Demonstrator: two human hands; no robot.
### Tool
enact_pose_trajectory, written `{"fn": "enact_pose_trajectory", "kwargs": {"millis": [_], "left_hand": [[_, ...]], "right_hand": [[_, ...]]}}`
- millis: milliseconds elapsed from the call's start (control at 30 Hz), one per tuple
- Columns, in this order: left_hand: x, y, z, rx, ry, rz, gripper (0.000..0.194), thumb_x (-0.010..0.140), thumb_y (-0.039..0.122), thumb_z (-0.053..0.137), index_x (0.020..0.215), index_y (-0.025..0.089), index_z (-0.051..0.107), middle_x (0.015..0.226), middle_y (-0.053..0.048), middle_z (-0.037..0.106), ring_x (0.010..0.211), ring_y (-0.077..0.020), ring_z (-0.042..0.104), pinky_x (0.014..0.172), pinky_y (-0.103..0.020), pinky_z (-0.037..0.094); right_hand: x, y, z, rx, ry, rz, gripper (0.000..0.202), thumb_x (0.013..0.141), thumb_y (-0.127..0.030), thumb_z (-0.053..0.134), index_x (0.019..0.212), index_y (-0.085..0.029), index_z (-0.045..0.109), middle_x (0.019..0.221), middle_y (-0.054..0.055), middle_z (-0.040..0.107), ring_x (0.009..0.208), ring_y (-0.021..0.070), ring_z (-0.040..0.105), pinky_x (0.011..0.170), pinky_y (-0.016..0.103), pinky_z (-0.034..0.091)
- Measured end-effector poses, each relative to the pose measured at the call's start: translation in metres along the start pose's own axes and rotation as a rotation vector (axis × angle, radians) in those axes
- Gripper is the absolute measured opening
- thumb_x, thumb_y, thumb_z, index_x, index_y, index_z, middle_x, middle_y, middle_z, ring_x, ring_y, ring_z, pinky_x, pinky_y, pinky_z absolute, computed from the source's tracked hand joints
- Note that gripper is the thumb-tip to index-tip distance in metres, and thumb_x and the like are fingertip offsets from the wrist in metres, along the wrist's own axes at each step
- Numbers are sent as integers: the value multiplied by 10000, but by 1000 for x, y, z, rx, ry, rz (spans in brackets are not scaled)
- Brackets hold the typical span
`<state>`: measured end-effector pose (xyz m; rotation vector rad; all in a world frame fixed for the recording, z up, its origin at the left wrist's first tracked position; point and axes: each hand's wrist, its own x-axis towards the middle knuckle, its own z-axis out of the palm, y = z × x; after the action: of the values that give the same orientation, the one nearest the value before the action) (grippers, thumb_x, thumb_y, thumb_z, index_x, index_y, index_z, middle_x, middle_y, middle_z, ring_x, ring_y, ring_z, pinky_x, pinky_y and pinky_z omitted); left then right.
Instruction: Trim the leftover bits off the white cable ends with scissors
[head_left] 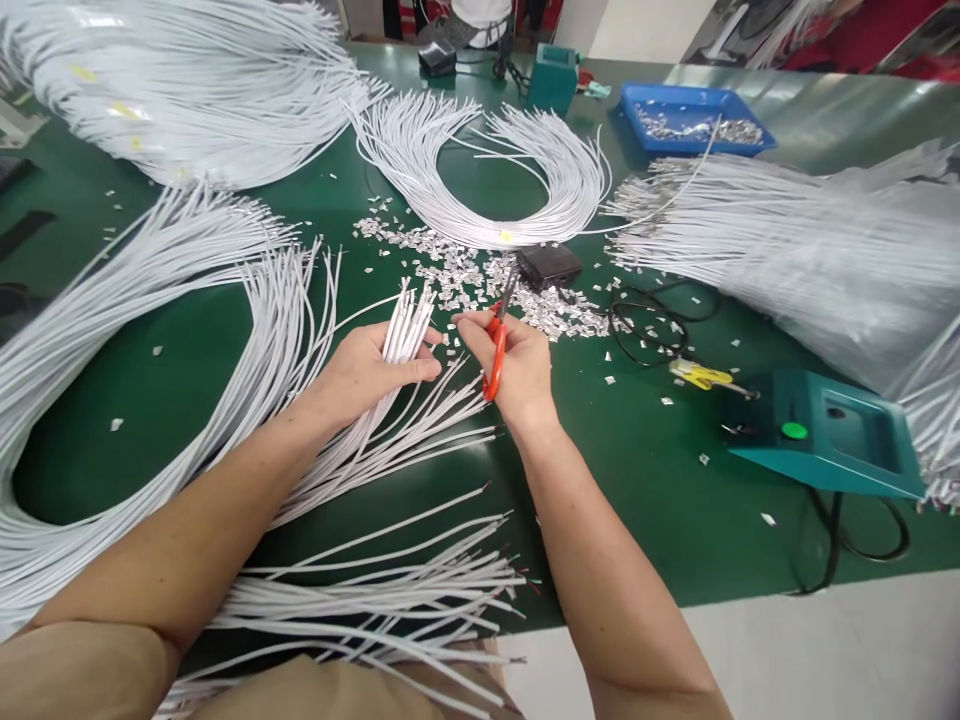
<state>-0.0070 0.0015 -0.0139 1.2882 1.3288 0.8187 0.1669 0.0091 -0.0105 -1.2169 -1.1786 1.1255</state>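
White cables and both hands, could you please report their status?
Left hand gripping cable bundle. Right hand holding red-handled scissors. Small silvery pieces scattered beyond.

White cables [405,330] sat bunched in the left hand [367,370], their tips pointing away from the wearer; red-handled scissors [498,352] lay in the right hand [526,372], dark blades also pointing away.

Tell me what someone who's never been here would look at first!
Probably the red-handled scissors in the right hand, bright near the middle, beside the bunch of white wires in the left hand. Next might come the huge heap of white wires at the back left, and the shiny little bits scattered over the green table just beyond the hands.
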Motion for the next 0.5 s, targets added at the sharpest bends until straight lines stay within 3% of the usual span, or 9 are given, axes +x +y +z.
{"fn": "enact_pose_trajectory", "kwargs": {"millis": [100,233,367,500], "left_hand": [[-1,0,4,10,-2,7,413,630,318,833,999,194,693,753,1,707,717,-177,655,796,-348,512],[-4,2,7,16,-95,20,294,781,395,702,974,174,689,785,-31,728,770,-203,687,758,-334,525],[-6,4,8,128,36,40,329,766,436,708,973,181,724,886,-36,744,840,-214,681,788,-322,518],[-4,3,8,-40,97,21,354,695,381,779,980,183,710,825,-19,724,737,-180,678,752,-306,529]], "right_hand": [[-1,-2,1,-4,-72,17,142,757,-283,675,804,-173,754,850,18,729,786,142,633,773,279,483],[0,1,1,-4,-121,69,133,727,-281,702,785,-171,749,759,9,704,706,135,603,705,279,471],[0,3,1,-43,-113,54,86,710,-253,697,716,-173,728,700,-12,653,655,117,554,667,264,444],[0,1,0,-14,-127,81,105,699,-276,714,714,-174,733,677,-19,637,636,110,533,660,264,434]]}}
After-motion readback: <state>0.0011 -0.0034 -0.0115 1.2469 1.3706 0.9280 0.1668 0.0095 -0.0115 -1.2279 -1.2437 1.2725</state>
